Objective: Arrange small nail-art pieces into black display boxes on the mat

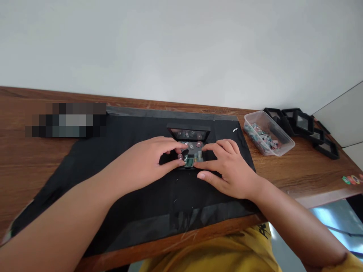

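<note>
Display case (pixel 189 151): small, black, lid raised, on dark mat (pixel 136 196) mid-table, holding small stones. Left hand (pixel 147 160) and right hand (pixel 227 166) pinch stones inside; best nudged lightly, one at a time.

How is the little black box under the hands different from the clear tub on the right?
The black box is dark, hinged open with its lid raised, and sits on the black mat between both hands; the clear tub is see-through, lidless, larger, and stands untouched on bare wood. The box holds a few stones spread out; the tub holds a heap. Both contain small coloured stones.
</note>
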Demonstrator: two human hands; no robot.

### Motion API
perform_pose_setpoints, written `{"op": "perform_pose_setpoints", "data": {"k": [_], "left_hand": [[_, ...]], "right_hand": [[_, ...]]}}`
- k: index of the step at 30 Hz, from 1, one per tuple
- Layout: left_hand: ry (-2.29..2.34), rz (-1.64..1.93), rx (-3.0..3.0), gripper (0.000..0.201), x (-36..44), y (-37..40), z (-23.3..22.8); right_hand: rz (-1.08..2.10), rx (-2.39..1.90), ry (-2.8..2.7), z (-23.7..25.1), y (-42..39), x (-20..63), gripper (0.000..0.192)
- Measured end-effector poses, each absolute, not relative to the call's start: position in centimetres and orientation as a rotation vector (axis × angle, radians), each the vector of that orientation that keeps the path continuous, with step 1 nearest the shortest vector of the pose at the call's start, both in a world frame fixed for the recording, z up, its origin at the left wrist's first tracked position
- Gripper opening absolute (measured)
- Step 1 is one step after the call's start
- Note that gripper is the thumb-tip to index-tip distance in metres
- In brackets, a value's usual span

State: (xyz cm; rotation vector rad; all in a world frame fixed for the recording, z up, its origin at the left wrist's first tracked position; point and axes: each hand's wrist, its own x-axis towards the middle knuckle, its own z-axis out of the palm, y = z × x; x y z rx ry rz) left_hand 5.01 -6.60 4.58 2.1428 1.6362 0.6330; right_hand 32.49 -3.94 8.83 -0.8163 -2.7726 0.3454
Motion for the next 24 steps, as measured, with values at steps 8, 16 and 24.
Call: {"op": "perform_pose_setpoints", "data": {"k": [8, 16, 24], "left_hand": [[1.645, 0.598, 2.117, 0.054, 5.2, -6.7, 5.6], [1.769, 0.688, 2.130, 0.052, 4.3, -6.4, 5.7], [1.753, 0.681, 2.153, 0.053, 3.8, -6.2, 5.2]], "right_hand": [[0.374, -0.792, -2.702, 8.8, -3.5, 33.0, 0.046], [0.390, -0.797, -2.698, 8.7, -3.3, 32.9, 0.051], [0.416, -0.815, -2.728, 8.5, -3.6, 32.6, 0.055]]}}
